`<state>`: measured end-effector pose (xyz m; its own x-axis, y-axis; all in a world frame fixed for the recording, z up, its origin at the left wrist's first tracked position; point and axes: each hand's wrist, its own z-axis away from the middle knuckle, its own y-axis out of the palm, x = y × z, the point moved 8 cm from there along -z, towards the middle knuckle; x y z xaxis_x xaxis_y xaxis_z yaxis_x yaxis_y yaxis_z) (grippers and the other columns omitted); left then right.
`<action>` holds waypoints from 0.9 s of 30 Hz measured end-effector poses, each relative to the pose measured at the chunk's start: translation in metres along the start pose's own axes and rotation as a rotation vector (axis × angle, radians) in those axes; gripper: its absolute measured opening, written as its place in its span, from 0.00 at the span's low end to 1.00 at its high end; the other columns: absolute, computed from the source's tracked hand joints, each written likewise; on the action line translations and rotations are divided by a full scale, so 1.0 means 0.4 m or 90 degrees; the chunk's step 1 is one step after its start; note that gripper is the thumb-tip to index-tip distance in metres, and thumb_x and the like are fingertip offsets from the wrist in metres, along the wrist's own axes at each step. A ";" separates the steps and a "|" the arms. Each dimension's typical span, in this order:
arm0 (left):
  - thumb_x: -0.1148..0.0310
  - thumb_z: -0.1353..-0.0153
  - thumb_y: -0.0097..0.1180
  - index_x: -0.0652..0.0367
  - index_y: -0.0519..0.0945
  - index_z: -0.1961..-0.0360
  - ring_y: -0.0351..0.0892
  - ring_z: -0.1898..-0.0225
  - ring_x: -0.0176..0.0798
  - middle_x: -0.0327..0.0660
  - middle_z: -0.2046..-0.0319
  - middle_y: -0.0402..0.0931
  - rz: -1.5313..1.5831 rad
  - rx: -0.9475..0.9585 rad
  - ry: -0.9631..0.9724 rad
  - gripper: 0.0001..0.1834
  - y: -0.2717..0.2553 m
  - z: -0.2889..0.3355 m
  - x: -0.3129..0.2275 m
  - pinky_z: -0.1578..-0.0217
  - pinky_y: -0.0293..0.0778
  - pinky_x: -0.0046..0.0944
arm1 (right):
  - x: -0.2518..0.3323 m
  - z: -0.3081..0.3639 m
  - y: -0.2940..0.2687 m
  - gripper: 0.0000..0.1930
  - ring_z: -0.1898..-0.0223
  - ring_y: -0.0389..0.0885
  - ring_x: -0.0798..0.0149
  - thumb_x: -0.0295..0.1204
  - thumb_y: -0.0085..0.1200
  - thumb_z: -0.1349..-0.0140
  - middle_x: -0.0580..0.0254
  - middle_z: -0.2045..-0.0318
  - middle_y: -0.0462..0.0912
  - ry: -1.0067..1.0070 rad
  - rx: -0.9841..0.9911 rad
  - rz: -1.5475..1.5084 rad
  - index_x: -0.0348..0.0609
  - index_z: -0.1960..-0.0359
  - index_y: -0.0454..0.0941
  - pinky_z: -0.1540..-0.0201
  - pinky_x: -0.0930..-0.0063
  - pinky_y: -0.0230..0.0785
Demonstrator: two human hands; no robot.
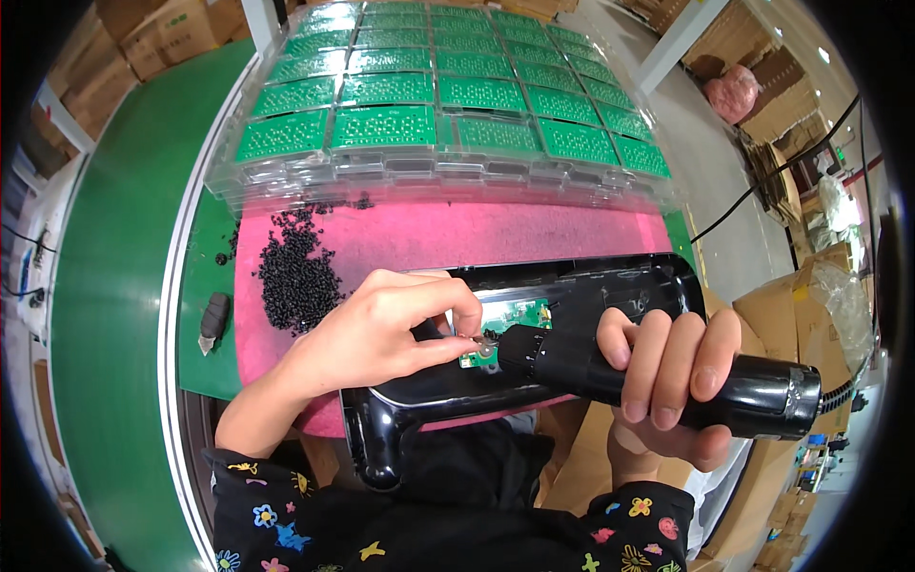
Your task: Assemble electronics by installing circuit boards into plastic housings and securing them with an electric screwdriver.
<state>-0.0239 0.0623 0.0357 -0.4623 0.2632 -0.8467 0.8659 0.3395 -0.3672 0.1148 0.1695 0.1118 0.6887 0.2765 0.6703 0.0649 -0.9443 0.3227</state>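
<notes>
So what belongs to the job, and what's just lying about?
Job, seemingly: black cylindrical power driver; small green circuit board; glossy black plastic housing; probably heaped tiny black pieces; perhaps clear plastic trays.

Lying about, seemingly: brown cardboard boxes; small dark grey object.

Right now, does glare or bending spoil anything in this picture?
Head view: white glare washes out some far boards, and highlights streak the black shell; head view again: the white rail bows leftward, while the tool looks reasonably sharp.
</notes>
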 end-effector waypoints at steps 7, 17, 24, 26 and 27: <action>0.82 0.48 0.64 0.63 0.76 0.67 0.80 0.66 0.46 0.42 0.70 0.79 -0.048 0.012 0.074 0.10 0.011 0.002 -0.018 0.65 0.77 0.42 | -0.011 0.003 -0.002 0.21 0.69 0.78 0.67 0.41 0.68 0.39 0.67 0.71 0.78 0.028 -0.010 0.009 0.47 0.55 0.68 0.55 0.67 0.62; 0.77 0.48 0.69 0.63 0.79 0.65 0.83 0.64 0.45 0.42 0.66 0.82 -0.024 0.072 0.002 0.12 0.015 0.010 -0.022 0.63 0.80 0.40 | -0.017 0.016 -0.012 0.21 0.72 0.76 0.70 0.45 0.69 0.40 0.71 0.73 0.77 0.045 -0.061 -0.014 0.49 0.58 0.69 0.59 0.69 0.61; 0.61 0.49 0.66 0.58 0.77 0.65 0.79 0.60 0.38 0.35 0.72 0.77 -0.427 0.552 -0.076 0.15 0.118 0.172 -0.055 0.60 0.72 0.39 | 0.033 0.065 -0.066 0.20 0.74 0.69 0.73 0.38 0.68 0.46 0.75 0.77 0.72 0.052 -0.141 0.034 0.52 0.62 0.67 0.55 0.70 0.56; 0.65 0.50 0.63 0.58 0.77 0.66 0.78 0.62 0.38 0.35 0.73 0.76 -0.556 0.510 -0.079 0.12 0.142 0.194 -0.089 0.63 0.69 0.37 | 0.038 0.071 -0.079 0.19 0.75 0.68 0.73 0.38 0.68 0.46 0.75 0.77 0.72 0.044 -0.154 0.029 0.52 0.62 0.67 0.56 0.70 0.56; 0.65 0.50 0.63 0.58 0.77 0.66 0.78 0.62 0.38 0.35 0.73 0.76 -0.560 0.510 -0.079 0.12 0.157 0.204 -0.090 0.63 0.69 0.37 | 0.041 0.076 -0.083 0.19 0.75 0.68 0.73 0.37 0.67 0.46 0.74 0.77 0.72 0.041 -0.170 0.044 0.51 0.62 0.67 0.56 0.71 0.56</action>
<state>0.0628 0.0005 0.0117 -0.9724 0.1187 -0.2007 0.1554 -0.3122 -0.9372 0.1459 0.2000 0.0921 0.6374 0.2314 0.7350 -0.1790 -0.8833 0.4332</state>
